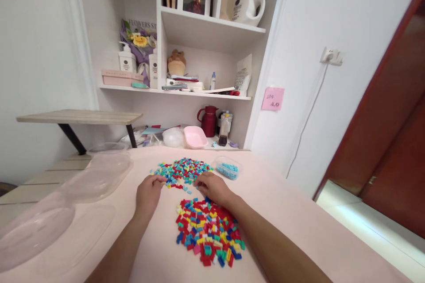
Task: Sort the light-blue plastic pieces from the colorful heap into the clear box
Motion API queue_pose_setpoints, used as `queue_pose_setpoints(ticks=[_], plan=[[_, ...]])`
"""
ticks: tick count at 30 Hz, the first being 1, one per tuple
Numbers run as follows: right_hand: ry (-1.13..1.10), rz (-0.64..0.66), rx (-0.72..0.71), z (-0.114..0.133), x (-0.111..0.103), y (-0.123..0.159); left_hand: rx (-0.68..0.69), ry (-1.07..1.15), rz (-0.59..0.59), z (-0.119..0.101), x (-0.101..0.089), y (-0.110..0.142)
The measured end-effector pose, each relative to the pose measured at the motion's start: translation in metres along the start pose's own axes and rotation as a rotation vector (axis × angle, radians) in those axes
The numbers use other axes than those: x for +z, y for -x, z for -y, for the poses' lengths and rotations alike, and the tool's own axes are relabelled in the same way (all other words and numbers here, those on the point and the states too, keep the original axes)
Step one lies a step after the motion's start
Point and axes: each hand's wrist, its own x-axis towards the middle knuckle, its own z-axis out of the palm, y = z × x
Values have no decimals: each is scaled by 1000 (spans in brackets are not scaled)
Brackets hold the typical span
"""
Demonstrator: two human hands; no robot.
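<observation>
A far pile of small coloured building bricks [186,169] lies across the table, with a few loose ones along its near edge. My left hand [149,191] is at that pile's left side, its fingers curled and the tips drawn together; anything between them is too small to make out. Over the pile's right front edge, my right hand [213,187] bends its fingers down onto the bricks, closed, with the tips partly hidden. A nearer pile of larger-looking mixed bricks [207,230] spreads below my right wrist. Right of the far pile stands a clear plastic tub [241,169] holding light blue bricks [227,170].
Clear plastic containers and lids [99,177] lie along the table's left side. At the back are a pink basin [195,137], a dark red jug [209,121] and a bottle [224,130]. A small wooden stand [79,116] rises at left, below white shelves [212,26].
</observation>
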Motion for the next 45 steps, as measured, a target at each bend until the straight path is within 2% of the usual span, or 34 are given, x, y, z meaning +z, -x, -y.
queue_pose_setpoints(ticks=[9, 11, 15, 19, 25, 29, 31, 33, 34, 37, 38, 40, 45], plan=[[61, -31, 8, -1, -5, -1, -3, -21, -10, 5, 0, -3], [31, -122, 47, -6, -14, 0, 2, -26, -18, 4, -2, -2], [-58, -444, 163, -23, -37, 6, 20, -40, -31, 3, -4, -3], [1, -673, 270, -43, -51, 14, 55, -60, -28, 2, 0, -7], [185, -715, 320, -66, -44, 21, 138, -97, 132, 1, 10, -9], [156, -758, 318, -62, -44, 18, 128, -118, 170, -6, 15, -5], [46, -724, 268, -50, -47, 13, 124, -122, 168, -14, 15, -1], [-182, -601, 214, -31, -49, 6, 133, -121, 161, -25, 15, 4], [-315, -501, 219, -20, -50, 2, 141, -119, 156, -30, 14, 6], [-653, -80, 255, 13, -50, -10, 161, -110, 122, -40, 10, 12], [-701, 0, 268, 21, -49, -13, 161, -107, 106, -39, 8, 14], [-689, 27, 314, 34, -45, -19, 149, -106, 69, -33, 4, 17], [-492, -138, 394, 43, -18, -22, 84, -154, 7, -3, -2, 24]])
